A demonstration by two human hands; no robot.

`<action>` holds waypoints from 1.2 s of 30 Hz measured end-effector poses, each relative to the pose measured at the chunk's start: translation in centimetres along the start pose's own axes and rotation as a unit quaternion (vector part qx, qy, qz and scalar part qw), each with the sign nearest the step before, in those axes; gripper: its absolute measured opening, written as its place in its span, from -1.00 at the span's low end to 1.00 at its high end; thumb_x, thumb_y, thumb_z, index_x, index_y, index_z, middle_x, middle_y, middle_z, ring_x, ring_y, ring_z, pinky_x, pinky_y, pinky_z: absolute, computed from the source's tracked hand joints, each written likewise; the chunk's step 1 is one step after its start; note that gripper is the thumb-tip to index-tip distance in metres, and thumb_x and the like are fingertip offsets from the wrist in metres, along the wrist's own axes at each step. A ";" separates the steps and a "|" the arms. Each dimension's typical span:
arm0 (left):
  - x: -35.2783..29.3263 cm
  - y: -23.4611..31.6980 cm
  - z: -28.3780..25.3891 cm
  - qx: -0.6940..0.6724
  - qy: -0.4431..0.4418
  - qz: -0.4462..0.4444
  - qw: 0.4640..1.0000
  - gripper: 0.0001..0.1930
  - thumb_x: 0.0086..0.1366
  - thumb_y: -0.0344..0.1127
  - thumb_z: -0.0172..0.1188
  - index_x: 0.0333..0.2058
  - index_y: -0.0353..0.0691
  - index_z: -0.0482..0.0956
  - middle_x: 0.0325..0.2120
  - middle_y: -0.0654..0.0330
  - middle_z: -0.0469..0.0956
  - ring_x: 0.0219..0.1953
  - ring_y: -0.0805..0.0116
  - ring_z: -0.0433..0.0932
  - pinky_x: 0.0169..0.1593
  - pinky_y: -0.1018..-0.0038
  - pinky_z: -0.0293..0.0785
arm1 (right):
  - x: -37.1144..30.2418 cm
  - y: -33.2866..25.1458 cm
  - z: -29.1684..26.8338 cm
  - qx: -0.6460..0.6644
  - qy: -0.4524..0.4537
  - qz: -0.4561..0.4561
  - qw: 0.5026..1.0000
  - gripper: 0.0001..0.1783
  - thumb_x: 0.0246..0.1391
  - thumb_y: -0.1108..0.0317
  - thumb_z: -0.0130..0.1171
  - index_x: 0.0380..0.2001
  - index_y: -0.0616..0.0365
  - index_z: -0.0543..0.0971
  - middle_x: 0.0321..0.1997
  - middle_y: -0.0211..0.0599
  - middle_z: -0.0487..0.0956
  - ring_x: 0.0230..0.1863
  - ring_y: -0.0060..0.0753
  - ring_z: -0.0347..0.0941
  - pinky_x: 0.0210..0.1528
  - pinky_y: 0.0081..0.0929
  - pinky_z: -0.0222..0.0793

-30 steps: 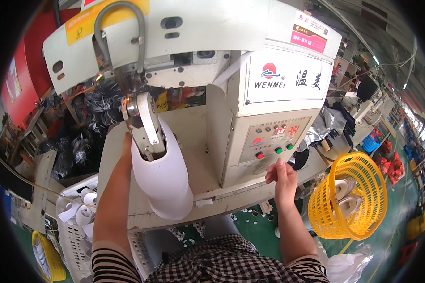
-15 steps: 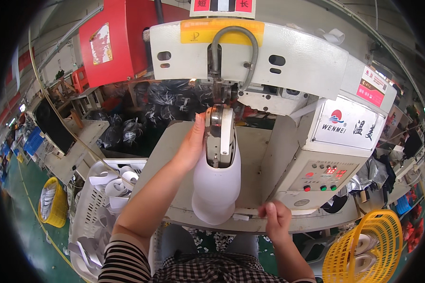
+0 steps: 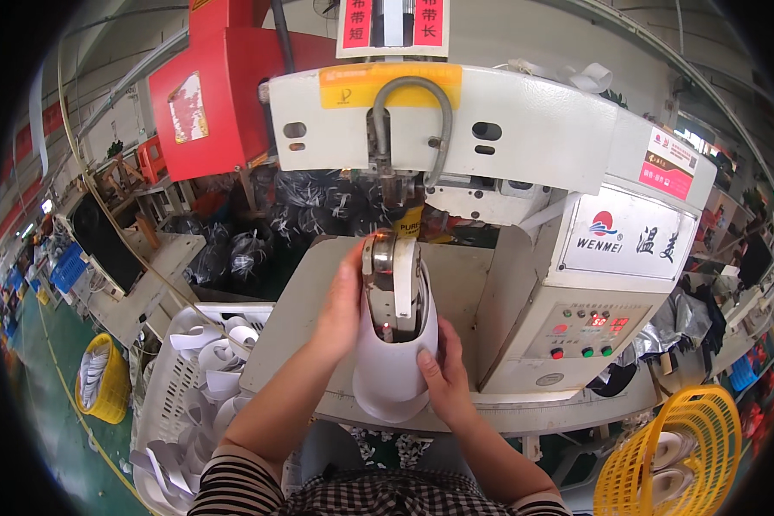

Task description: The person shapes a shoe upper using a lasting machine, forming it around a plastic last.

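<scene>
A smooth white shoe upper (image 3: pixel 389 370) sits with its rounded end toward me, around a metal form (image 3: pixel 391 288) of the machine. My left hand (image 3: pixel 342 301) is wrapped along the far left side of the shoe upper, beside the metal form, its fingertips partly hidden. On the near right side my right hand (image 3: pixel 445 374) grips the shoe upper, thumb on top and fingers along its flank. A white strip (image 3: pixel 405 275) runs along the top of the form.
Over the work rises the pale machine head (image 3: pixel 525 129) with a grey hose; its control box (image 3: pixel 589 335) stands right. A white crate (image 3: pixel 168 365) of white curled pieces is at left. A yellow basket (image 3: pixel 692 421) with white shoe parts stands lower right, another yellow basket (image 3: pixel 110 378) far left.
My right hand has come in from the right and taken hold of the shoe upper's right side. The left hand stays on it. The view has tilted slightly upward.
</scene>
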State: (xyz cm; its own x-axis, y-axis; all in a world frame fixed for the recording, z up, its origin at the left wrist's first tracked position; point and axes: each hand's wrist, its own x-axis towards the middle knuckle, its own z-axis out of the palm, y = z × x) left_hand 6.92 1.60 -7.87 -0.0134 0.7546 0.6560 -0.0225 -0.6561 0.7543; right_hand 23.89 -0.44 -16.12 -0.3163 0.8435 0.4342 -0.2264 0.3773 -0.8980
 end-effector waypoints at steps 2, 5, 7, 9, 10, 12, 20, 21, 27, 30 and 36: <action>-1.3 -0.4 -0.5 -0.005 0.043 -0.005 0.999 -0.39 0.33 0.07 -0.52 0.16 -0.30 0.04 0.10 0.04 0.17 0.17 0.26 0.10 0.21 0.41 -0.05 | 0.3 0.0 -0.3 -0.004 -0.001 -0.015 1.000 -0.35 0.13 0.22 -0.06 0.17 0.25 -0.04 0.18 0.00 0.11 0.22 -0.20 0.03 0.22 -0.35 -0.08; -5.0 -0.7 1.4 -0.017 0.191 -0.098 0.977 -0.35 0.32 0.10 -0.53 0.16 -0.34 0.02 0.11 0.04 0.16 0.16 0.24 0.12 0.20 0.35 -0.04 | 0.3 0.7 -0.7 -0.003 0.002 -0.028 1.000 -0.37 0.14 0.23 -0.08 0.18 0.25 -0.04 0.19 -0.03 0.12 0.22 -0.21 0.02 0.23 -0.36 -0.11; -7.1 -0.6 1.6 -0.003 0.086 -0.180 0.980 -0.38 0.34 0.04 -0.48 0.16 -0.38 -0.01 0.13 0.03 0.11 0.19 0.26 0.05 0.23 0.43 -0.11 | 0.3 0.7 -0.5 0.006 -0.004 -0.029 1.000 -0.37 0.15 0.23 -0.10 0.18 0.25 -0.04 0.19 -0.05 0.11 0.23 -0.22 0.01 0.23 -0.36 -0.12; -8.8 -1.1 1.3 -0.019 0.101 -0.206 0.973 -0.38 0.34 0.03 -0.47 0.15 -0.40 0.01 0.13 0.02 0.10 0.19 0.26 0.05 0.22 0.44 -0.11 | 0.3 -0.1 -0.2 0.029 0.003 -0.004 1.000 -0.39 0.17 0.22 -0.14 0.19 0.25 -0.04 0.20 -0.09 0.11 0.23 -0.26 -0.01 0.23 -0.40 -0.14; -9.2 -1.1 1.2 -0.036 0.110 -0.227 0.967 -0.39 0.35 0.02 -0.47 0.14 -0.42 0.03 0.13 0.02 0.10 0.18 0.26 0.05 0.22 0.45 -0.11 | 0.2 -0.5 0.0 0.029 -0.002 0.000 1.000 -0.39 0.17 0.22 -0.14 0.19 0.25 -0.04 0.20 -0.09 0.11 0.23 -0.26 -0.01 0.23 -0.40 -0.14; -9.1 0.3 1.8 -0.027 0.118 -0.214 0.969 -0.41 0.35 0.00 -0.43 0.14 -0.40 0.05 0.13 0.01 0.10 0.18 0.26 0.05 0.22 0.44 -0.10 | 0.1 -1.3 0.2 0.036 0.008 0.034 0.999 -0.39 0.18 0.20 -0.17 0.20 0.25 -0.05 0.20 -0.10 0.11 0.21 -0.29 0.00 0.22 -0.43 -0.13; -8.4 2.8 1.8 0.066 0.083 -0.167 0.980 -0.47 0.30 -0.16 -0.13 0.15 -0.31 0.06 0.06 0.00 0.16 0.14 0.27 0.08 0.19 0.39 -0.03 | 0.4 -3.4 1.7 0.088 0.026 0.053 0.994 -0.36 0.17 0.19 -0.17 0.20 0.30 -0.08 0.21 -0.12 0.08 0.20 -0.33 0.00 0.21 -0.45 -0.12; -8.3 3.3 2.0 0.036 0.101 -0.197 0.974 -0.46 0.28 -0.17 -0.08 0.15 -0.30 0.06 0.05 0.02 0.18 0.13 0.28 0.11 0.17 0.39 0.01 | 0.5 -3.6 1.7 0.124 0.028 0.051 0.991 -0.35 0.17 0.21 -0.17 0.20 0.31 -0.08 0.21 -0.13 0.08 0.20 -0.33 0.00 0.21 -0.45 -0.13; -7.5 3.0 0.5 -0.084 0.100 -0.251 0.959 -0.42 0.18 -0.24 0.10 0.12 -0.22 0.10 -0.01 0.08 0.24 0.05 0.31 0.21 0.10 0.37 0.15 | 1.0 -2.2 1.1 0.078 -0.002 -0.017 0.997 -0.33 0.15 0.29 -0.13 0.20 0.32 -0.13 0.22 -0.12 0.05 0.21 -0.34 -0.02 0.22 -0.43 -0.16; -8.0 2.3 0.1 -0.085 0.096 -0.236 0.963 -0.42 0.14 -0.31 0.14 0.11 -0.20 0.12 -0.03 0.08 0.26 0.03 0.32 0.23 0.08 0.37 0.17 | 1.2 -2.3 1.1 0.032 -0.025 -0.034 0.999 -0.31 0.13 0.31 -0.13 0.21 0.32 -0.17 0.24 -0.11 0.02 0.24 -0.32 -0.06 0.24 -0.42 -0.19; -9.3 3.9 0.7 -0.066 0.107 -0.227 0.966 -0.41 0.09 -0.43 0.15 0.10 -0.18 0.11 -0.06 0.12 0.27 0.02 0.32 0.24 0.09 0.33 0.14 | -0.3 -2.9 0.9 -0.056 -0.028 -0.032 0.998 -0.29 0.09 0.36 -0.13 0.21 0.32 -0.19 0.25 -0.07 -0.03 0.26 -0.25 -0.08 0.25 -0.38 -0.21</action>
State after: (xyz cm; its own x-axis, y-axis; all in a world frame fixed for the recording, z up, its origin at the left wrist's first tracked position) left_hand 7.64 -7.97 -10.96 -0.1788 0.9573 0.2271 -0.2024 -0.2617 0.9437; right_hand 23.85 -2.11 -13.54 -0.3562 0.7952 0.4907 -0.1447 0.4719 -0.8697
